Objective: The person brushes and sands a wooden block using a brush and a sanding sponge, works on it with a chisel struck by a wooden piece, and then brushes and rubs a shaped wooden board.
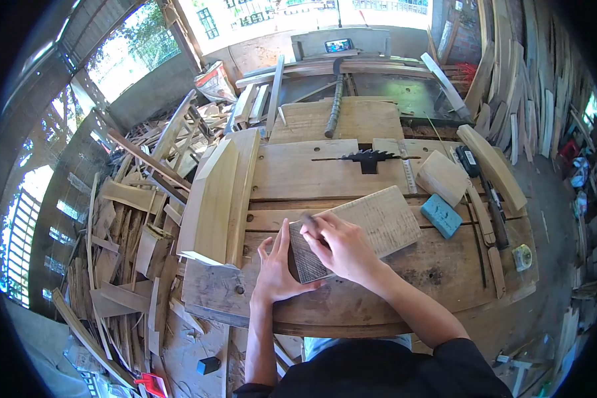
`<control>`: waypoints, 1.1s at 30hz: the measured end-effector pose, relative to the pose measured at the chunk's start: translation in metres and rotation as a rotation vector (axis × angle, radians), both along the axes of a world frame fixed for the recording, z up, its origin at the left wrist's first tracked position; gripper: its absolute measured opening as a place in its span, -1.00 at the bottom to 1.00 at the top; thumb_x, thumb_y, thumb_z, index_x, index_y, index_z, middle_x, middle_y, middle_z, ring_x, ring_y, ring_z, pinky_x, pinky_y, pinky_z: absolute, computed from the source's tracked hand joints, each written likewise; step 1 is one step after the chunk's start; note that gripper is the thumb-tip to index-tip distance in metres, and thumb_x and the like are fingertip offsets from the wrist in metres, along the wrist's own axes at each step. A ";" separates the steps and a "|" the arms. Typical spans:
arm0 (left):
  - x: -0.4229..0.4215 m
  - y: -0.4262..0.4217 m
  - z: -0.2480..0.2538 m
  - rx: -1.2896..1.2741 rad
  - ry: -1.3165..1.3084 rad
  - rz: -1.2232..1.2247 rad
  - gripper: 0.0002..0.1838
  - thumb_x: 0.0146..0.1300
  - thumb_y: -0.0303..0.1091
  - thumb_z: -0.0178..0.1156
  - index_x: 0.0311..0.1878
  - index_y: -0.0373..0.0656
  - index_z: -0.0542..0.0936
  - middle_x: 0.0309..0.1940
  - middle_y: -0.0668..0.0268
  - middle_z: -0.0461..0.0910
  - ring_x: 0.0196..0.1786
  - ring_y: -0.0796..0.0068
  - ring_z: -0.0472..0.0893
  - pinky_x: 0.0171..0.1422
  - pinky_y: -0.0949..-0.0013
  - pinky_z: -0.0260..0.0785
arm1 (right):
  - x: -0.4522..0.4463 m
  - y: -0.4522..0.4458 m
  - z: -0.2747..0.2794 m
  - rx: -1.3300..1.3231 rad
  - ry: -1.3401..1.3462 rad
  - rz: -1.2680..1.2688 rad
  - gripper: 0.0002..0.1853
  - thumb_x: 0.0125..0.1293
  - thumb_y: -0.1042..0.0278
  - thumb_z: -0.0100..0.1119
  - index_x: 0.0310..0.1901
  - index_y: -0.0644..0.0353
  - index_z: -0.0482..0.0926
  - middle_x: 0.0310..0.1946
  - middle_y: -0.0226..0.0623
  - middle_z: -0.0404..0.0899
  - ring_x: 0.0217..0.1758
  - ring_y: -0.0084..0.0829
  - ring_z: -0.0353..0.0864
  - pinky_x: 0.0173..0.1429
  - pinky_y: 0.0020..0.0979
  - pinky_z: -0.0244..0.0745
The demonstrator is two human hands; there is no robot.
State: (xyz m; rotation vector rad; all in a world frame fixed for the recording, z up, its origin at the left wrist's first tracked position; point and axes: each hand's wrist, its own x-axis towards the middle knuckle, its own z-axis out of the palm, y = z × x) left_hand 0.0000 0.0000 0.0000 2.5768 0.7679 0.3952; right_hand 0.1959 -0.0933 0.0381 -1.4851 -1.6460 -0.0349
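Note:
A rectangular wooden board lies at an angle on the workbench, its near left end dark and marked with lines. My left hand grips that end, thumb along the near edge and fingers at the left side. Over the dark end, my right hand is closed round a small dark object, mostly hidden by the fingers. Right of the board are a blue block and a pale wood block. Behind it, a toothed saw blade stands up through a slot in the bench.
Thick planks stand at the bench's left. A curved tool with a wrapped handle lies at the back. Along the right are a black device, a hand plane, a tape roll and a long beam. Scrap wood covers the left floor.

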 end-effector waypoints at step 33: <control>0.003 -0.006 0.007 0.006 -0.051 0.026 0.76 -0.33 0.42 0.70 0.75 -0.36 -0.15 0.54 -0.14 0.42 0.59 0.01 0.39 0.75 -0.16 -0.16 | 0.076 -0.010 0.002 -0.117 0.204 -0.266 -0.90 0.56 0.35 0.24 -0.03 0.16 0.64 -0.25 -0.14 0.73 -0.34 -0.14 0.78 -0.24 -0.14 0.64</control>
